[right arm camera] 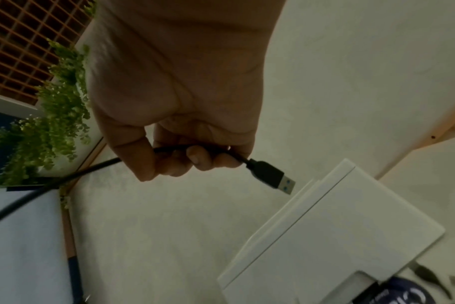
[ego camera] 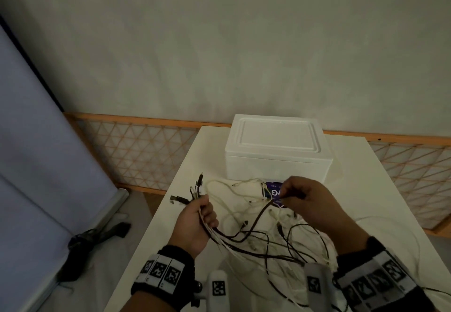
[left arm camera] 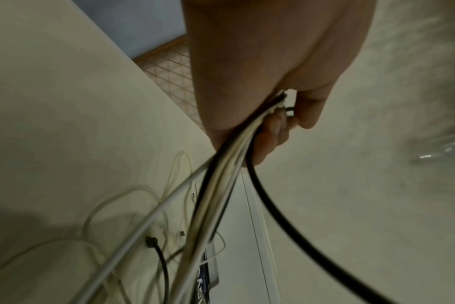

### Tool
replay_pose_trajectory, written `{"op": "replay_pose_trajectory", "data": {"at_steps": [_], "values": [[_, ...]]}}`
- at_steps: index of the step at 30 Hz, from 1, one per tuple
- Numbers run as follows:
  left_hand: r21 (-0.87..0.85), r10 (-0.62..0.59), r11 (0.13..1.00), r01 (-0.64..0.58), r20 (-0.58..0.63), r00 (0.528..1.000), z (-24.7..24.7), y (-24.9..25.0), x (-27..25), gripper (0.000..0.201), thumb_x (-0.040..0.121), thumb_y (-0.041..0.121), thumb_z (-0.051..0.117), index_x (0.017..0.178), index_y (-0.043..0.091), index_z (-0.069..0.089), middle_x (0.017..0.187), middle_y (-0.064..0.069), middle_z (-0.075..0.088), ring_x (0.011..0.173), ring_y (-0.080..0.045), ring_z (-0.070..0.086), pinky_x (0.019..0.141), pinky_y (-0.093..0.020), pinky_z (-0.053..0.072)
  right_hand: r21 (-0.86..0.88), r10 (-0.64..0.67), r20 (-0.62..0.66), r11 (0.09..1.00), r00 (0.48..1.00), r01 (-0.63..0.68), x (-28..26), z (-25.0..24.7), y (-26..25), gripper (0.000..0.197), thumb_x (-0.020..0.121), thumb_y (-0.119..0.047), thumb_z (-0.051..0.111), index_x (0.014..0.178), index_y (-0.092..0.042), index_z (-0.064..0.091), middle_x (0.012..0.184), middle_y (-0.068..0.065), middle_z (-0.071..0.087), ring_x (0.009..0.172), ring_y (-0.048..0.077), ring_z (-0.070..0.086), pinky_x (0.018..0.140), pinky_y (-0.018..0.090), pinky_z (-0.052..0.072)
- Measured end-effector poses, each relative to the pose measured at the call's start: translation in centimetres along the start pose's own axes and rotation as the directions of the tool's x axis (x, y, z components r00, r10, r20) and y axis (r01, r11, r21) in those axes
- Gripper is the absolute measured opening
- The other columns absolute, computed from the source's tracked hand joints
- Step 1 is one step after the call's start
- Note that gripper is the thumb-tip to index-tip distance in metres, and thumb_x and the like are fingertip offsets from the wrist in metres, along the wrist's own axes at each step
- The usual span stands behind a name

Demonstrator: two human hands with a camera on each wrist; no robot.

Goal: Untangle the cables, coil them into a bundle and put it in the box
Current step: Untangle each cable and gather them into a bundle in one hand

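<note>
A tangle of black and white cables (ego camera: 273, 236) sprawls over the white table (ego camera: 366, 189) in front of a closed white foam box (ego camera: 275, 145). My left hand (ego camera: 197, 223) grips a bunch of several cables (left arm camera: 221, 179), their plug ends sticking out past the fingers to the upper left. My right hand (ego camera: 302, 199) is raised near the box front and pinches one black cable (right arm camera: 96, 166) just behind its USB plug (right arm camera: 270, 176). The box (right arm camera: 333, 230) lies below and right of that plug in the right wrist view.
A purple label (ego camera: 274, 191) lies at the box's front, partly under cables. A wooden lattice rail (ego camera: 136, 150) runs behind the table. A blue panel (ego camera: 29, 140) stands to the left, with dark gear (ego camera: 97, 238) on the floor below it. Green foliage (right arm camera: 55, 115) hangs to the right.
</note>
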State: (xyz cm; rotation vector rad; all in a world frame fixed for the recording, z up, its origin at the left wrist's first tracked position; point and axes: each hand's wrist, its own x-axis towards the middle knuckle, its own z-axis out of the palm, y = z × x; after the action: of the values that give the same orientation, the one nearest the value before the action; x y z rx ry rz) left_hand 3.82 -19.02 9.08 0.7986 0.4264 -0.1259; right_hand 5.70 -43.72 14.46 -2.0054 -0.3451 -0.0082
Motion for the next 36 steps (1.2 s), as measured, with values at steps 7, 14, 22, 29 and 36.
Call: {"op": "replay_pose_trajectory", "data": {"at_steps": [7, 14, 22, 29, 36], "values": [[-0.021, 0.009, 1.000, -0.009, -0.018, 1.000, -0.2, 0.4, -0.2, 0.027, 0.098, 0.008, 0.039, 0.104, 0.007, 0.065, 0.081, -0.004, 0.070, 0.069, -0.016, 0.058, 0.068, -0.029, 0.047, -0.116, -0.120, -0.039, 0.987, 0.992, 0.115, -1.8, -3.8, 0.2, 0.021, 0.079, -0.011, 0.073, 0.068, -0.028, 0.067, 0.067, -0.009, 0.063, 0.062, 0.005, 0.051, 0.057, 0.014, 0.036], [-0.041, 0.086, 0.996, -0.084, 0.051, 0.995, -0.1, 0.2, -0.4, 0.027, 0.099, 0.005, 0.039, 0.109, 0.010, 0.064, 0.102, -0.005, 0.074, 0.088, -0.020, 0.072, 0.093, -0.044, 0.047, -0.189, -0.049, -0.121, 0.982, 0.991, 0.025, -3.2, -4.7, 0.7, 0.017, 0.075, -0.015, 0.075, 0.069, -0.030, 0.068, 0.067, -0.012, 0.064, 0.066, -0.001, 0.054, 0.057, 0.008, 0.036], [-0.034, 0.141, 0.990, -0.140, 0.040, 0.989, 0.0, 0.0, -0.7, 0.024, 0.097, 0.004, 0.043, 0.106, 0.010, 0.064, 0.097, -0.003, 0.075, 0.086, -0.018, 0.072, 0.086, -0.042, 0.053, -0.224, -0.011, -0.138, 0.974, 0.990, -0.021, -3.9, -5.1, 1.3, 0.016, 0.072, -0.023, 0.077, 0.059, -0.030, 0.070, 0.069, -0.017, 0.066, 0.070, -0.004, 0.057, 0.058, 0.007, 0.038], [-0.149, 0.181, 0.972, -0.181, -0.013, 0.983, 0.5, -0.2, -1.0, 0.021, 0.100, 0.017, 0.040, 0.086, 0.015, 0.055, 0.055, 0.005, 0.042, 0.044, -0.007, 0.039, 0.046, -0.021, 0.041, -0.912, 0.504, 0.039, 0.372, 0.863, -0.175, -3.7, -5.3, 1.6, 0.030, 0.082, -0.051, 0.055, 0.108, -0.035, 0.057, 0.118, -0.010, 0.059, 0.110, 0.011, 0.055, 0.095, 0.030, 0.043], [0.035, 0.126, 0.990, -0.134, 0.171, 0.977, 5.6, -2.6, -3.6, 0.040, 0.088, 0.036, 0.052, 0.054, 0.020, 0.036, 0.048, 0.006, 0.020, 0.040, -0.007, 0.020, 0.041, -0.021, 0.025, -0.142, 0.158, 0.516, 0.985, 0.842, -0.097, -2.5, 6.4, -3.0, 0.044, 0.077, -0.030, 0.074, 0.113, -0.019, 0.050, 0.100, -0.001, 0.065, 0.088, 0.014, 0.063, 0.082, 0.032, 0.051]]}}
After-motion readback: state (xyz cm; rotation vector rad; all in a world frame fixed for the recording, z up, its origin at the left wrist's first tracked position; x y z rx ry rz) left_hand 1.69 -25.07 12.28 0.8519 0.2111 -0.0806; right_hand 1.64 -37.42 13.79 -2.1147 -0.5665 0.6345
